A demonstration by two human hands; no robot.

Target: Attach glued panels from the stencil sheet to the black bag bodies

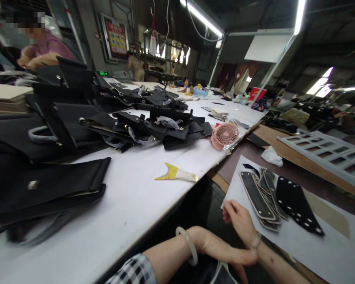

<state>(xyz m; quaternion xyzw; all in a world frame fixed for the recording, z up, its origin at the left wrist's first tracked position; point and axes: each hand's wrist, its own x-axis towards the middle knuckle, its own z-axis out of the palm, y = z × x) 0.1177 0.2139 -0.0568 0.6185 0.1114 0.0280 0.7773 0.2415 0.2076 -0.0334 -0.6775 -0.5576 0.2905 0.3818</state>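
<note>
My left hand (221, 250), below a white bangle (190, 245), reaches across to my right wrist. Its fingers are stretched out and spread a little, touching the forearm near a thin wristband (256, 240). My right hand (239, 221) is loosely curled beside the left edge of a white sheet (235, 185), with nothing visible in it. On that sheet lie several dark strips with pale edges (257, 195) and a black piece with white spots (296, 205). Under my left hand, a dark piece with pale edging (223, 274) shows partly at the bottom of the view.
Across the white table (136, 201) are piled black bags (171, 126), one large black bag (47, 185) at the left. A yellow-and-white forked tool (176, 172) and a pink fan (224, 136) sit near the edge. A white slotted frame (328, 152) lies at right. Another person (47, 49) stands far left.
</note>
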